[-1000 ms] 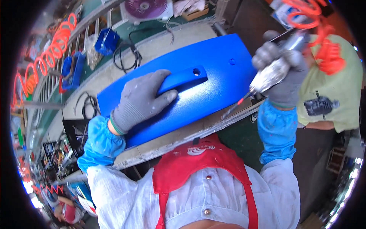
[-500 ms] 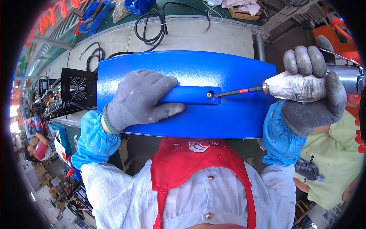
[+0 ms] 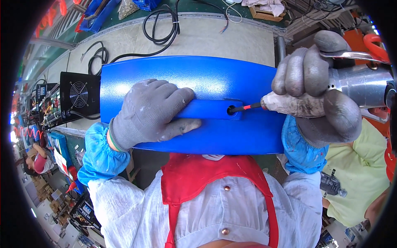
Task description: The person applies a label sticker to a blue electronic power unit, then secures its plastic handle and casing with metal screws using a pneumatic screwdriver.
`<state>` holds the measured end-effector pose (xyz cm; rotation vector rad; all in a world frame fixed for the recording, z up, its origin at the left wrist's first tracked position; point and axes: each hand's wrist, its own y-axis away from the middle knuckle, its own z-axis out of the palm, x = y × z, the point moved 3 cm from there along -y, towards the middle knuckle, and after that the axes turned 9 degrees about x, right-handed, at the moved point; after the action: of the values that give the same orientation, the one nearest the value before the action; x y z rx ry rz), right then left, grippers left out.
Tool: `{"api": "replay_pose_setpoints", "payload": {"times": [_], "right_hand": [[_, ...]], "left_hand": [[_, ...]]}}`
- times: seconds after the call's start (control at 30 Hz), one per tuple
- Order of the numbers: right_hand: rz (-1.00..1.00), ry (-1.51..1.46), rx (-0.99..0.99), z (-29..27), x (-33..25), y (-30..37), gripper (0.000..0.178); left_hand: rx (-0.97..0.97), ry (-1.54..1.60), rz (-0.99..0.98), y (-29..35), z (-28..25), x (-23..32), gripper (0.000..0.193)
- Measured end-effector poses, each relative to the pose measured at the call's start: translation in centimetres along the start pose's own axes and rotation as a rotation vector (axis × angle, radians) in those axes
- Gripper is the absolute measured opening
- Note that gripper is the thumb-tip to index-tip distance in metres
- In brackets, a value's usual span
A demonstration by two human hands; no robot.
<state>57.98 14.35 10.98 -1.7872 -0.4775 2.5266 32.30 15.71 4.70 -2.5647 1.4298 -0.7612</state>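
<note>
A glossy blue metal cover [image 3: 244, 138] lies across the bench in front of me, with a blue bar handle [image 3: 209, 109] on its top. My left hand [image 3: 151, 111], in a grey glove, is closed round the left part of this handle. In my right hand [image 3: 308, 78], also gloved, is a power screwdriver [image 3: 291, 104] with a white-wrapped grip and a metal body. Its dark bit [image 3: 248, 106] with a red band reaches into the round hole at the handle's right end. The screw in that hole is hidden by the bit.
Left of the cover stands a black panel with a fan grille [image 3: 78, 94], with circuit parts behind it. Coiled black cable [image 3: 161, 31] lies on the far bench top. Blue bins [image 3: 94, 18] sit at the back left. A person in a yellow-green shirt [image 3: 355, 173] is close on the right.
My right hand has moved left with the screwdriver, and the bit has gone from beside the screw into the hole. My left hand keeps hold of the handle.
</note>
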Motion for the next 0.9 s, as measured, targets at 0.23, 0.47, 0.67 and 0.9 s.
{"api": "replay_pose_setpoints", "payload": {"times": [0.23,0.47,0.67,0.9], "right_hand": [[-0.011,0.122,-0.107,2.5,-0.7,-0.2,0.07],[-0.092,0.184,-0.078,3.9,-0.9,0.7,0.066],[-0.149,0.155,0.055,4.0,-0.8,1.5,0.067],[-0.14,0.149,0.019,3.2,-1.3,2.2,0.063]], "left_hand": [[0.019,0.002,0.006,0.3,-0.1,0.0,0.043],[-0.035,-0.026,0.014,0.4,-0.3,0.2,0.048],[-0.014,-0.032,0.032,0.2,-0.2,0.1,0.049],[-0.019,-0.024,0.018,0.1,0.0,0.1,0.042]]}}
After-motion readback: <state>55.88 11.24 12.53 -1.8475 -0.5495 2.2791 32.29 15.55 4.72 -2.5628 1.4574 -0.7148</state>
